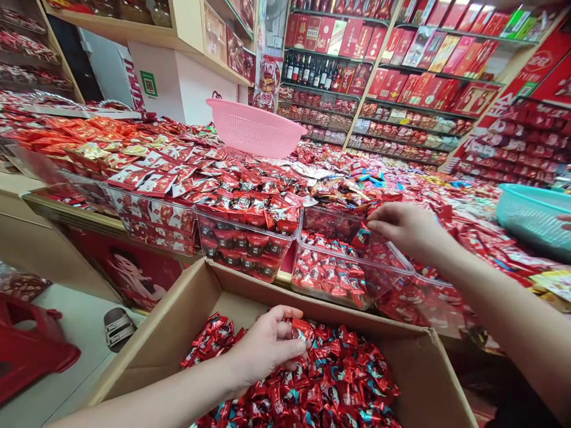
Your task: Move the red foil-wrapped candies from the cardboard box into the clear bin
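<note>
My left hand [274,345] is over an open cardboard box [236,300], its fingers curled around a red wrapped candy [301,327]. Beneath it lies a heap of red wrapped candies [339,386] with blue patches. My right hand [408,229] is above the rim of a clear plastic bin [379,273], thumb and fingers pinched on a red and blue wrapped candy [362,238]. Neat rows of similar red candies [330,270] fill the lower part of that bin. The heap's near end is cut off by the bottom of the view.
Left of it, a clear bin [241,246] of dark and red sweets stands full. A pink basket [259,128] rests on the sweets behind, and a turquoise basket [530,214] is at right, with another person's fingers [564,221] near it. A red stool [31,345] stands on the floor.
</note>
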A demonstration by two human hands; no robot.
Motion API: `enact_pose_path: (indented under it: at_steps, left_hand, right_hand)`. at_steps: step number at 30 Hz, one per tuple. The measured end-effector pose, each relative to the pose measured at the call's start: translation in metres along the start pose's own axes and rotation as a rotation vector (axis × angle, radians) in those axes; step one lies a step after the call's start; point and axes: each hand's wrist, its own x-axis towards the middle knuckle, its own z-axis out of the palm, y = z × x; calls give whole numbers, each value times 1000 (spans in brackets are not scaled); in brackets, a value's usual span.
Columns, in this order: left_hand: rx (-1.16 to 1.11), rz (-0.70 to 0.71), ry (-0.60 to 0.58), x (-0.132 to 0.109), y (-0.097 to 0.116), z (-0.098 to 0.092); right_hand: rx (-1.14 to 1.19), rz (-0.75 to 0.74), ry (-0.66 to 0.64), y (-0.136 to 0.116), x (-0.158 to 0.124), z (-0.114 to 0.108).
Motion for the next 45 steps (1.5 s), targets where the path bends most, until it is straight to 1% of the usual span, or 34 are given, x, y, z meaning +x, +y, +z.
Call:
enact_pose_path:
  at_steps: [3,4,6,8,10,13,16,18,19,21,23,24,26,27,28,30,31,32,33,35,37,38,40,42,43,45]
  left_hand:
    - [18,18,-9,-1,-1,-1]
    - [12,15,-15,-2,-1,-1]
    - [-3,3,-29,-2,-1,0]
    - [-11,10,-19,-2,-1,0]
    - [-6,28,10,-1,-1,-1]
    - [0,46,54,1,0,-3]
    - [-1,67,60,3,3,-6]
    - [-14,107,52,5,4,-7]
    - [-29,132,47,5,5,-8]
    - [-64,171,40,5,7,-8]
    - [-92,184,40,4,10,-7]
    - [-99,184,46,3,11,-7]
    - [-89,180,51,1,15,-7]
    - [-75,182,44,-1,16,-6]
    - [-57,186,22,-2,16,-5]
    - [-8,187,-54,-4,16,-3]
    - [22,179,-82,-5,14,-2]
    - [49,165,-91,-5,12,0]
    - [72,147,-78,-5,10,1]
    - [108,109,-13,-5,5,3]
    - [121,96,22,-3,3,4]
    - [120,104,19,-3,3,4]
    - [101,139,13,-2,5,3]
    - [69,167,38,-1,9,1]
    - [59,168,57,-1,11,0]
    - [55,151,90,-1,15,-3]
  right_hand:
    - [-149,65,-300,7,35,25]
    - [-182,79,-371,8,43,34]
    - [-225,97,-461,7,53,51]
    - [-251,101,-526,7,59,64]
    - [-284,97,-560,8,61,75]
    - [-333,89,-568,12,60,86]
    - [-368,86,-582,15,57,91]
    - [-379,68,-563,15,57,87]
    - [-384,50,-530,13,58,83]
    - [-401,15,-423,5,57,69]
    - [-393,-33,-250,-10,48,51]
    - [-346,-76,-150,-20,39,42]
    - [-151,-195,23,-43,8,30]
    - [-20,-256,44,-54,-12,28]
    - [91,-282,18,-63,-34,29]
    - [222,-267,-165,-75,-78,43]
    - [285,-262,-257,-76,-97,53]
    - [346,-243,-321,-76,-112,64]
    - [407,-216,-354,-73,-125,76]
    - [505,-123,-344,-66,-142,95]
    - [573,-10,-334,-60,-153,106]
    - [609,34,-345,-58,-156,107]
    - [673,66,-375,-56,-159,99]
    - [688,48,-359,-54,-151,78]
    - [677,39,-306,-52,-142,64]
    - [624,43,-139,-46,-114,34]
